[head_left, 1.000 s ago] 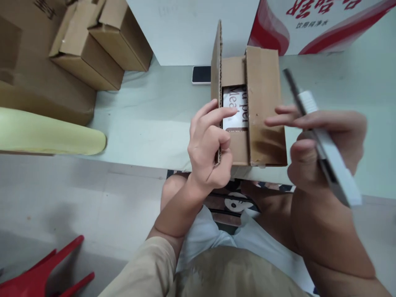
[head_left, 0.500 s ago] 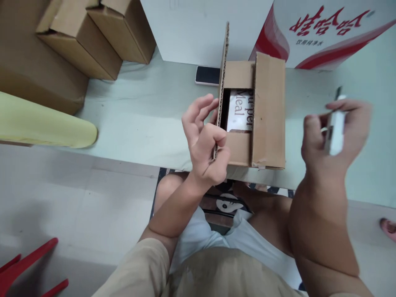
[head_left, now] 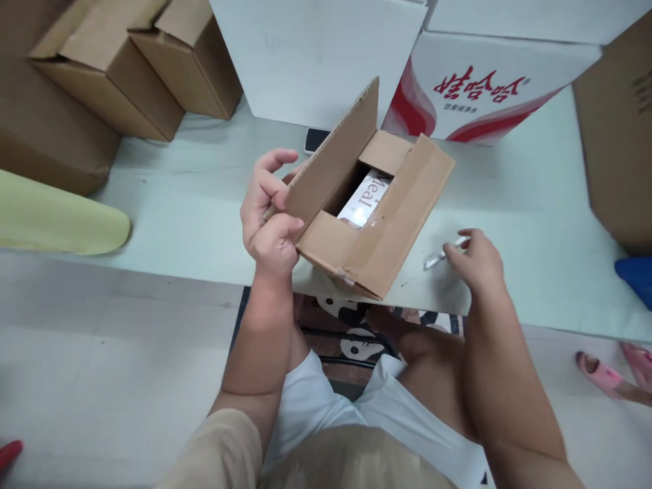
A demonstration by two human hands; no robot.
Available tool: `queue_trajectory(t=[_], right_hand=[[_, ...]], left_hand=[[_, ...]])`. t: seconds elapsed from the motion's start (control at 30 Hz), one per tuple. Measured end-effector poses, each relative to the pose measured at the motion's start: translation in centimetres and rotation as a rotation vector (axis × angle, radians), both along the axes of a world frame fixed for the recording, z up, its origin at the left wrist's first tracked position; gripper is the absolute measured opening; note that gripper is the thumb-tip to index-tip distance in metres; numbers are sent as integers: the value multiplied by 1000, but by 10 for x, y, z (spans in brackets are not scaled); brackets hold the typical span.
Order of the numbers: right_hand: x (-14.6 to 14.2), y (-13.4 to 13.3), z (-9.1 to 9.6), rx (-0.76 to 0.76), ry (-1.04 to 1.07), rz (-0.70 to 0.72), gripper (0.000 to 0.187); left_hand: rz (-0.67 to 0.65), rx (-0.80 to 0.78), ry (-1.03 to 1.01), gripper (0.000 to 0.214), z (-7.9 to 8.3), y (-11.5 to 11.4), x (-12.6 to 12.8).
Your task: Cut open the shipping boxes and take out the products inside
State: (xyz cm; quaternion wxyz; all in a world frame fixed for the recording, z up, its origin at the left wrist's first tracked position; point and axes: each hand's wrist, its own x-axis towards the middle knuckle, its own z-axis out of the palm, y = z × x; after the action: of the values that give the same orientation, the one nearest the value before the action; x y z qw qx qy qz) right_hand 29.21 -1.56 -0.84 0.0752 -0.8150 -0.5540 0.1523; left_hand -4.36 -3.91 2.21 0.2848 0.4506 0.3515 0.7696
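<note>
A small brown cardboard box [head_left: 379, 231] sits tilted at the near edge of the pale green table [head_left: 204, 210]. Its flaps are partly open and a white package printed "Meal" [head_left: 365, 199] shows inside. My left hand [head_left: 267, 210] grips the raised left flap of the box, fingers curled round its edge. My right hand [head_left: 471, 258] rests low on the table to the right of the box, closed on a white utility knife [head_left: 445, 255] that lies against the tabletop.
A phone [head_left: 314, 139] lies behind the box. Brown cartons [head_left: 137, 68] stand at back left, a white box [head_left: 316, 54] and a red-and-white printed carton [head_left: 479, 95] behind, another brown carton [head_left: 619, 129] at right. A yellow object [head_left: 56, 221] lies at left.
The box has turned and tilted, its left flap swung wider under my left hand. My right hand has gone down from mid-air to the table with the knife.
</note>
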Motion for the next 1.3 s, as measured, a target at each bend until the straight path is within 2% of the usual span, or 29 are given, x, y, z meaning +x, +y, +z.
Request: queue_trajectory(t=[0.13, 0.2, 0.37, 0.43, 0.53, 0.6, 0.73, 0.87, 0.93, 1.0, 1.1, 1.17, 1.23, 1.3], right_hand=[[-9, 3, 9, 511, 365, 80, 40], [-18, 8, 17, 668, 550, 152, 35], [-41, 16, 36, 726, 742, 390, 40], [-47, 14, 37, 759, 790, 426, 42], [-54, 8, 34, 817, 895, 392, 36], [-58, 6, 31, 928, 1005, 367, 34], [-71, 5, 28, 1146, 1161, 344, 36], [-85, 1, 27, 1242, 1149, 203, 42], [-89, -1, 26, 1286, 1135, 127, 46], [-89, -3, 25, 1302, 1141, 57, 55], [-85, -4, 24, 1230, 1156, -33, 75], [-83, -3, 23, 1174, 1174, -73, 80], [-82, -2, 23, 1160, 1214, -101, 80], [-83, -1, 24, 1174, 1259, -116, 81]], left_hand=[[-50, -26, 29, 40, 6, 1, 0], [-88, -24, 32, 41, 6, 3, -1], [-125, 21, 122, 36, 3, 6, -4], [-98, 69, 148, 37, 1, 8, -3], [12, 114, 222, 53, -2, 12, -4], [127, 102, 271, 56, -6, 16, -7], [358, 87, 361, 50, -13, 19, -15], [547, 13, 512, 37, -10, 10, -11], [528, -5, 601, 25, -3, 0, -5], [453, 40, 682, 15, 5, -9, 1], [296, 130, 783, 14, 10, -21, 5], [231, 171, 840, 8, 8, -26, 4], [236, 106, 891, 7, 4, -30, 4], [270, -42, 910, 16, 3, -33, 6]])
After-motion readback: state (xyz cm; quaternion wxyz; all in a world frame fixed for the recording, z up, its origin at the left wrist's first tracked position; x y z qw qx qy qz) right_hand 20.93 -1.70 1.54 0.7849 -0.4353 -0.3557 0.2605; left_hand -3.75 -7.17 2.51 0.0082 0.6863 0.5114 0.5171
